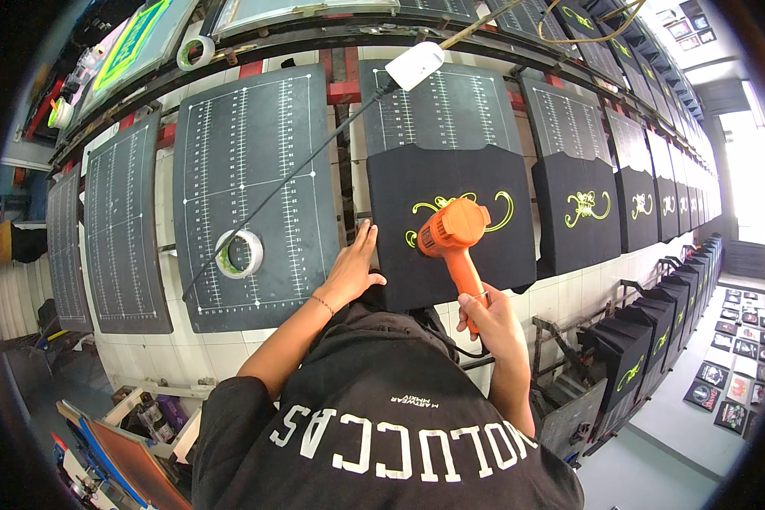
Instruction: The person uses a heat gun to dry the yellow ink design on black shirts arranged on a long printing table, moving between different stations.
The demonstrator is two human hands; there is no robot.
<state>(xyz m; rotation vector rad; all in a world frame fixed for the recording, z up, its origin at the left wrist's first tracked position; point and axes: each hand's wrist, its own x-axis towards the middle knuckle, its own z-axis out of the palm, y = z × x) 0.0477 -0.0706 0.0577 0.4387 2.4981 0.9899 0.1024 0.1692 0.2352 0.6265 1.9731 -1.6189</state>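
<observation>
My right hand (495, 321) is wrapped round the handle of an orange heat gun (461, 228). The gun is over a black T-shirt (459, 276) stretched on a dark printing board (438, 110); whether it touches the cloth, I cannot tell. A yellow-green scroll print (505, 209) curls out on both sides of the gun, which hides its middle. My left hand (348, 270) lies with fingers stretched out at the left edge of that shirt. Left of it is a bare board (268, 246) marked with white rulers, on which a roll of tape (240, 254) rests.
A white power socket (414, 66) hangs over the boards, its black cable (314, 153) crossing the ruled board. More shirts (580, 212) with the same print line the row to the right. Another rack of shirts (625, 348) stands at right. A second tape roll (195, 53) is at the back.
</observation>
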